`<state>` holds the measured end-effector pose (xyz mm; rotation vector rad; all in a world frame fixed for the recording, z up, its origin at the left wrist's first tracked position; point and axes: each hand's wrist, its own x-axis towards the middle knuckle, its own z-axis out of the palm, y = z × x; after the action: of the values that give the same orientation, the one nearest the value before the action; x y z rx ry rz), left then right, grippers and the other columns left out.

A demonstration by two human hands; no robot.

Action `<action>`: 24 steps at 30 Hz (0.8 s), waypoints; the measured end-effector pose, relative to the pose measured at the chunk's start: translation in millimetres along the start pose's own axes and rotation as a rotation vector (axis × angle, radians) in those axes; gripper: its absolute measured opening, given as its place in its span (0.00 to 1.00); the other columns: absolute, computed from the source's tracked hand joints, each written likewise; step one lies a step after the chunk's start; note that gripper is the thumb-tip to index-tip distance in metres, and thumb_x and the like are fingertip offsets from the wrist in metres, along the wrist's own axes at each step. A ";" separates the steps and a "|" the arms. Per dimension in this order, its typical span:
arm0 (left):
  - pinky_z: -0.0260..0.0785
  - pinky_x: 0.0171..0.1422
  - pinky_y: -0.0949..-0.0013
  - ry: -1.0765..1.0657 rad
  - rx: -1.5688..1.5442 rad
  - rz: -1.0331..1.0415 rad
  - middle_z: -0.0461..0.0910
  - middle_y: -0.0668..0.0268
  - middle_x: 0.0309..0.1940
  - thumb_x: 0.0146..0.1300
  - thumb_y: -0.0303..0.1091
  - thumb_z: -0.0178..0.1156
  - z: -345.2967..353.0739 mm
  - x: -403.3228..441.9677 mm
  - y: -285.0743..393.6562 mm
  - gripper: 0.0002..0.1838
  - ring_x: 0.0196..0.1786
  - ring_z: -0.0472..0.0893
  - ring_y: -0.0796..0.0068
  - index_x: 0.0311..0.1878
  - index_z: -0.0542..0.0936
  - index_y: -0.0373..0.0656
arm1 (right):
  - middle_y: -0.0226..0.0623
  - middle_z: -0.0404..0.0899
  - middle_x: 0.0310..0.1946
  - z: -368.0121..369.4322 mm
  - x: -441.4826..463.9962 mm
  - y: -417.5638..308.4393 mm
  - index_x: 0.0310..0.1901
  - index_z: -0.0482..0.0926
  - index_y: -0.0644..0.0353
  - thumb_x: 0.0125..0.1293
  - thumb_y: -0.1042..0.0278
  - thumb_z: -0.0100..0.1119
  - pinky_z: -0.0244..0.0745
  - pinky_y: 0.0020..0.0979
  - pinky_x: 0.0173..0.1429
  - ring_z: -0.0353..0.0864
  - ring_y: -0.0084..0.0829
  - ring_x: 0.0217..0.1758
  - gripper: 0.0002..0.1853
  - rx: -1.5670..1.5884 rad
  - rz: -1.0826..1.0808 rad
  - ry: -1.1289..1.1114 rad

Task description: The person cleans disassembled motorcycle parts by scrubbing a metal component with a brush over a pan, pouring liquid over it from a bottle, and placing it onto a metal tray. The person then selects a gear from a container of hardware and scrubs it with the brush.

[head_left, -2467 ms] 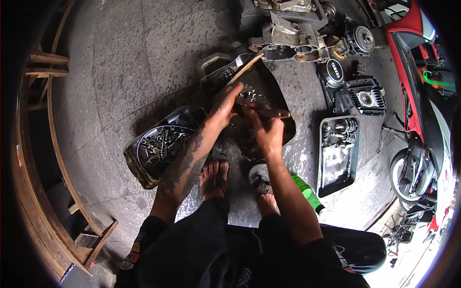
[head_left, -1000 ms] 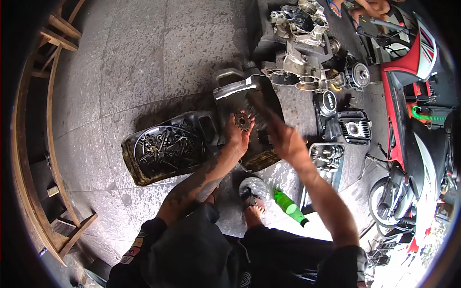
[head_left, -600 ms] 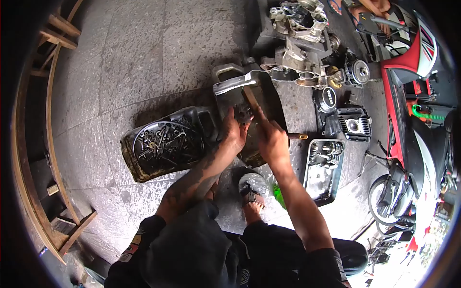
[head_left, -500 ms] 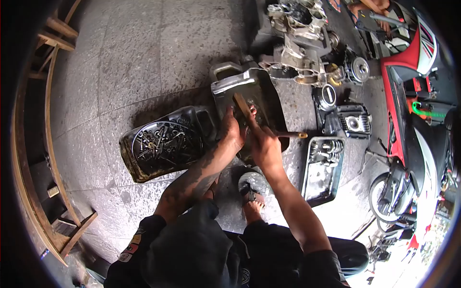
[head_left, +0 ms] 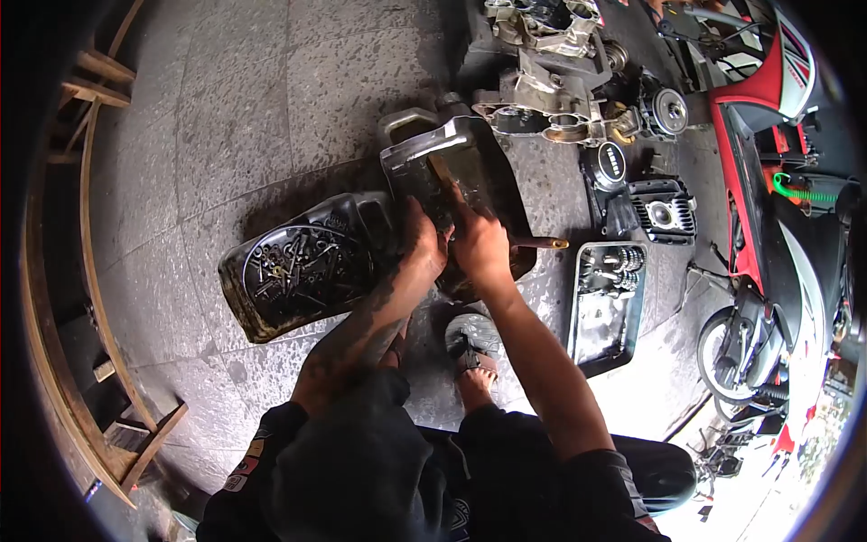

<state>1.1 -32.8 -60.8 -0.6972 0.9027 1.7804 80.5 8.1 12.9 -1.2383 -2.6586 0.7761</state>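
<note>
My right hand (head_left: 481, 246) is closed round a wooden-handled tool (head_left: 440, 170) whose flat end points up and left over the black pan (head_left: 521, 194). A brown handle (head_left: 545, 242) with a yellow end sticks out to the right of that hand, across the pan's rim; I cannot tell whether it is part of the same tool. Beside it, my left hand (head_left: 424, 242) has its fingers curled over the pan, close against the right. The gear it held in earlier views is hidden now.
To the left stands a black container (head_left: 237, 312) of bolts and small parts. Metal engine casings (head_left: 542, 104), a round cover (head_left: 610, 165) and a finned cylinder part (head_left: 664, 212) lie beyond. A tray (head_left: 608, 366) of gears and a red motorcycle (head_left: 741, 199) are at the right.
My right hand has come back left and down from its raised place over the pan to my left hand, covering the gear. The view has shifted slightly; the green bottle is out of sight.
</note>
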 end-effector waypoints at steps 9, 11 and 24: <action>0.72 0.56 0.64 -0.079 -0.019 0.024 0.78 0.63 0.51 0.71 0.60 0.38 -4.7 19.7 2.6 0.31 0.49 0.79 0.69 0.56 0.73 0.43 | 0.55 0.79 0.35 -4.2 -24.2 1.2 0.62 0.72 0.52 0.61 0.74 0.52 0.76 0.47 0.42 0.79 0.56 0.39 0.24 0.071 -0.045 0.066; 0.73 0.55 0.64 -0.028 -0.027 -0.027 0.78 0.62 0.51 0.70 0.58 0.40 13.0 -3.5 17.1 0.28 0.50 0.79 0.68 0.56 0.72 0.44 | 0.55 0.79 0.36 -0.3 -12.4 -2.2 0.63 0.70 0.45 0.63 0.71 0.51 0.76 0.48 0.41 0.80 0.55 0.37 0.25 -0.032 0.016 0.027; 0.76 0.54 0.60 0.008 0.075 0.037 0.77 0.63 0.51 0.72 0.57 0.38 3.5 -5.2 -3.3 0.28 0.52 0.78 0.67 0.61 0.68 0.45 | 0.55 0.77 0.34 0.6 -0.7 7.5 0.64 0.69 0.46 0.60 0.76 0.52 0.75 0.49 0.41 0.79 0.56 0.37 0.28 -0.010 0.018 0.115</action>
<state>5.9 -31.7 -55.5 -0.6438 0.9883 1.7676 85.9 11.3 8.7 -1.2705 -2.5667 0.6729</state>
